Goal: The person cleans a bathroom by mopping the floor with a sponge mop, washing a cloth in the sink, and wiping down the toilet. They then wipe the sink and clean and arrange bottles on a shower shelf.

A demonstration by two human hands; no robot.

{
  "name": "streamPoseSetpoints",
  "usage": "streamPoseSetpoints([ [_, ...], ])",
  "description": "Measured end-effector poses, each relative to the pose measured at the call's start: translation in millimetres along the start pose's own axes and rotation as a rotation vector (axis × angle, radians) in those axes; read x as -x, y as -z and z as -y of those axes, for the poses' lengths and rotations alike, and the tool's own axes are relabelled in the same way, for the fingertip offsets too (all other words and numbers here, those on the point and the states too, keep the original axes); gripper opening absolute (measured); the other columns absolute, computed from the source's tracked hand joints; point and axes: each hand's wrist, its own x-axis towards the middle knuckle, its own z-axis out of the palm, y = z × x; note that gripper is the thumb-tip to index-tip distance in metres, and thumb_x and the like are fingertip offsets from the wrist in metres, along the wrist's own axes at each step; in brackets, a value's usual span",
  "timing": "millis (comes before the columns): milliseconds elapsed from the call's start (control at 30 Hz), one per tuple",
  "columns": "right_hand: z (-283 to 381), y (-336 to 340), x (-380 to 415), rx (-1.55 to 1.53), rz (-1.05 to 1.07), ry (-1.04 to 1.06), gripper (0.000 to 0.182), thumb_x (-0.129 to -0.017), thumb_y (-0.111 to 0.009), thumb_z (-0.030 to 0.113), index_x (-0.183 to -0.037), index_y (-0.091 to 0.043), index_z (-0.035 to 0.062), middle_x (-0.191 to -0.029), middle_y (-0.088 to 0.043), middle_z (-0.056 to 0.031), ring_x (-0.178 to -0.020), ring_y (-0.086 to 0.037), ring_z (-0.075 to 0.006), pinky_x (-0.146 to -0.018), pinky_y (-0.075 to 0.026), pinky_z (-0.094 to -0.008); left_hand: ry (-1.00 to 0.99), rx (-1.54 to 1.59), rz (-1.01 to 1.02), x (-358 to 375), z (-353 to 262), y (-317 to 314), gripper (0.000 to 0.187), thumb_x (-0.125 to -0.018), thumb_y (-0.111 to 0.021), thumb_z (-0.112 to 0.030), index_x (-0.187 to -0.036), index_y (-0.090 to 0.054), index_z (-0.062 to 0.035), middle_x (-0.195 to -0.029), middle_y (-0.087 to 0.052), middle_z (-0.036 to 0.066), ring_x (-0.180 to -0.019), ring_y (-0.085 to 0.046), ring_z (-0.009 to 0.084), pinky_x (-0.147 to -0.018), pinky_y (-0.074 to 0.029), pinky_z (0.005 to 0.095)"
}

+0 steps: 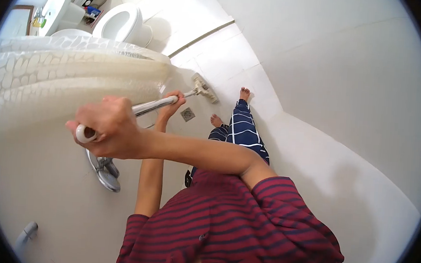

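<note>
A long-handled mop with a shiny metal pole (151, 106) slants across the view, and its flat beige head (204, 88) rests on the white tiled floor. My right hand (108, 127) is closed round the top of the pole, near the white loop at its end. Further down, my left hand (173, 105) wraps the pole closer to the head. My right forearm crosses over my left arm and hides part of it. A square floor drain (188, 114) lies just below the mop head. Both of my bare feet (244, 93) stand on the floor nearby.
A pale shower curtain (77, 76) hangs at the left, with a toilet (118, 23) and a washbasin (57, 8) beyond it. A chrome wall fixture (105, 173) sits below my right hand. A low threshold strip (202, 37) crosses the floor. A plain wall (351, 68) rises on the right.
</note>
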Motion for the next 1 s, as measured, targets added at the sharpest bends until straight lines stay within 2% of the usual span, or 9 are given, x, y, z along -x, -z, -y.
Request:
streamPoseSetpoints([
  [300, -14.0, -0.4, 21.5, -0.133, -0.041, -0.144, 0.025, -0.072, -0.064, 0.012, -0.057, -0.046, 0.0074, -0.047, -0.043, -0.0072, -0.039, -0.041, -0.0245, -0.038, -0.031, -0.0305, 0.209, -0.051, -0.083, 63.0, 27.9, 41.9, 0.019, -0.071, -0.062, -0.011, -0.059, -0.048, -0.0044, -0.054, -0.044, -0.002, -0.053, -0.037, 0.0071, -0.048, -0.030, 0.0248],
  [400, -14.7, 44.8, -11.7, -0.186, -0.156, -0.235, 0.025, -0.074, -0.063, 0.013, -0.057, -0.046, 0.0057, -0.045, -0.042, -0.0105, -0.038, -0.040, -0.0245, -0.038, -0.033, -0.0305, 0.028, -0.307, -0.098, 28.7, 95.5, 34.2, 0.020, -0.072, -0.063, -0.016, -0.066, -0.049, -0.0041, -0.056, -0.046, -0.003, -0.052, -0.040, 0.0073, -0.047, -0.033, 0.0262],
  [467, -30.7, 78.9, -38.8, -0.134, -0.265, -0.261, 0.025, -0.076, -0.061, 0.011, -0.057, -0.046, 0.0035, -0.046, -0.042, -0.0128, -0.038, -0.033, -0.0216, -0.038, -0.032, -0.0295, 0.446, 0.446, 0.273, -9.0, -8.7, 22.1, 0.020, -0.077, -0.061, -0.018, -0.071, -0.049, -0.0036, -0.064, -0.049, -0.003, -0.060, -0.045, 0.0086, -0.053, -0.037, 0.0272],
  [500, -27.4, 100.3, -55.3, -0.077, -0.271, -0.264, 0.024, -0.077, -0.061, 0.010, -0.058, -0.047, 0.0029, -0.046, -0.042, -0.0130, -0.038, -0.033, -0.0216, -0.038, -0.033, -0.0297, 0.480, 0.658, 0.302, -20.6, -42.3, -0.1, 0.020, -0.077, -0.059, -0.018, -0.066, -0.049, -0.0042, -0.060, -0.046, -0.003, -0.058, -0.041, 0.0079, -0.053, -0.035, 0.0265],
  [600, 4.4, 148.8, -88.0, -0.029, -0.229, -0.225, 0.015, -0.073, -0.060, 0.008, -0.064, -0.049, 0.0032, -0.054, -0.051, -0.0126, -0.045, -0.049, -0.0263, -0.042, -0.038, -0.0311, 0.251, 0.308, 0.209, -36.4, -114.9, -46.3, 0.022, -0.077, -0.059, -0.018, -0.064, -0.052, -0.0023, -0.054, -0.043, -0.002, -0.054, -0.036, 0.0080, -0.051, -0.033, 0.0263],
  [633, 14.8, 154.3, -92.6, -0.042, -0.234, -0.137, 0.011, -0.071, -0.059, 0.009, -0.066, -0.051, 0.0045, -0.056, -0.053, -0.0116, -0.050, -0.054, -0.0281, -0.044, -0.040, -0.0320, 0.035, -0.155, 0.147, -40.7, -111.7, -54.3, 0.021, -0.077, -0.059, -0.018, -0.065, -0.053, -0.0020, -0.054, -0.043, -0.001, -0.053, -0.036, 0.0083, -0.050, -0.033, 0.0264],
  [700, 39.3, 162.5, -89.7, 0.006, -0.171, -0.067, 0.015, -0.072, -0.060, 0.010, -0.064, -0.048, 0.0070, -0.053, -0.047, -0.0080, -0.046, -0.047, -0.0252, -0.042, -0.036, -0.0309, 0.115, -0.368, 0.090, -56.9, -110.4, -71.1, 0.019, -0.076, -0.062, -0.016, -0.067, -0.055, -0.0011, -0.053, -0.044, -0.001, -0.054, -0.036, 0.0083, -0.049, -0.033, 0.0263],
  [800, 53.7, 174.5, -91.2, 0.063, -0.168, 0.016, 0.026, -0.073, -0.062, 0.011, -0.058, -0.041, 0.0099, -0.049, -0.038, -0.0037, -0.040, -0.039, -0.0220, -0.039, -0.031, -0.0292, -0.012, -0.211, -0.056, -82.9, -122.6, -120.9, 0.016, -0.075, -0.063, -0.013, -0.066, -0.055, -0.0016, -0.054, -0.044, -0.001, -0.055, -0.037, 0.0082, -0.050, -0.032, 0.0255],
  [1000, 11.4, 252.1, -97.9, 0.247, 0.097, 0.216, 0.027, -0.072, -0.066, 0.020, -0.059, -0.045, 0.0098, -0.053, -0.046, -0.0032, -0.042, -0.046, -0.0224, -0.040, -0.036, -0.0319, -0.170, 0.118, 0.241, -164.4, -121.9, -211.6, 0.019, -0.069, -0.066, -0.003, -0.083, -0.053, -0.0026, -0.078, -0.055, 0.008, -0.072, -0.051, 0.0160, -0.065, -0.043, 0.0283],
])
